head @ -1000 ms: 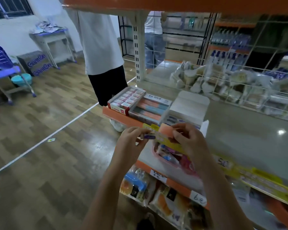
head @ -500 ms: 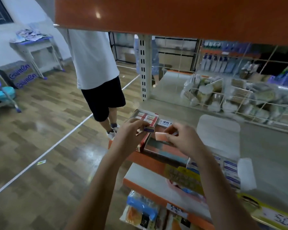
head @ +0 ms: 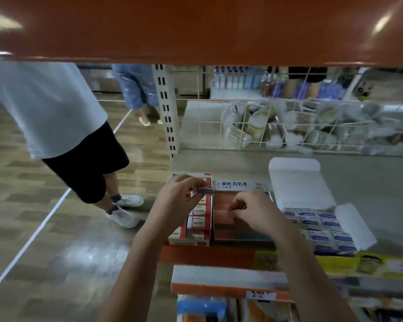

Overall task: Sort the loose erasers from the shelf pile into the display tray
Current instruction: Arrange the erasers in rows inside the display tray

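At the bottom centre of the frame a lower shelf edge (head: pixel 221 288) with an orange lip juts out, and just above it runs the orange front edge (head: pixel 207 254) of the shelf that bears the goods. Both forearms rise from the bottom edge over these lips.

The right hand (head: pixel 257 214) sits in the centre, fingers curled down into the middle display tray (head: pixel 242 238); it seems to pinch a salmon-coloured eraser there, though blur hides the grip. The salmon erasers (head: pixel 223 216) in this tray lie flat with their long axes running left to right.

Left of it, the left hand (head: pixel 179 201) hovers over the red-and-white tray (head: pixel 189 240) and pinches a small eraser (head: pixel 206 190) with a purple sleeve between thumb and fingertips. This eraser's long axis lies across the frame, its free end pointing right toward the middle tray's label card (head: pixel 240 185).

At right, touching the middle tray, an open white box (head: pixel 298 182) holds blue-wrapped erasers (head: pixel 321 231). Bare grey shelf (head: pixel 370 182) spreads to the right and behind.

Farther back a wire fence (head: pixel 289 126) holds bagged goods. Overhead, an orange shelf (head: pixel 196 29) closes off the top. At upper left, a person in black shorts (head: pixel 86 166) stands on the wooden floor (head: pixel 44 240).
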Action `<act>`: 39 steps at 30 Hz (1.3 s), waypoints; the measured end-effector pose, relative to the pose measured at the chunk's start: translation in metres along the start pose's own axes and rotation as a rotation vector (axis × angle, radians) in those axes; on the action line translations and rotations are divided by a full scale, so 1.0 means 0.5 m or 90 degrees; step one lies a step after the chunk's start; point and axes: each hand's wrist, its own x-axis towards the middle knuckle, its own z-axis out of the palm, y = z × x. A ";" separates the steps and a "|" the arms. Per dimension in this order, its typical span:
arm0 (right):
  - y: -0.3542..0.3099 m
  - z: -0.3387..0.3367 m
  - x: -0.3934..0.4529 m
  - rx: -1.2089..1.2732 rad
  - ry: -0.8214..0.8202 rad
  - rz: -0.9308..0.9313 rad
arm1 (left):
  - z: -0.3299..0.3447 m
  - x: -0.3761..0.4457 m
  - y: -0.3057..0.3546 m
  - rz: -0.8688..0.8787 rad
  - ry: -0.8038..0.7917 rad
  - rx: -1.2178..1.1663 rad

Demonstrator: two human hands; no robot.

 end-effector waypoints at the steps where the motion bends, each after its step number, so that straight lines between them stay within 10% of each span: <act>1: -0.002 0.001 -0.002 0.000 0.001 0.017 | -0.002 0.006 -0.004 0.011 -0.011 -0.005; 25: -0.035 0.038 -0.048 -0.114 0.276 0.073 | 0.018 0.053 0.024 0.133 -0.168 -0.045; 39: 0.197 -0.145 -0.175 -0.094 0.430 0.234 | 0.122 0.111 0.236 0.205 -0.232 -0.067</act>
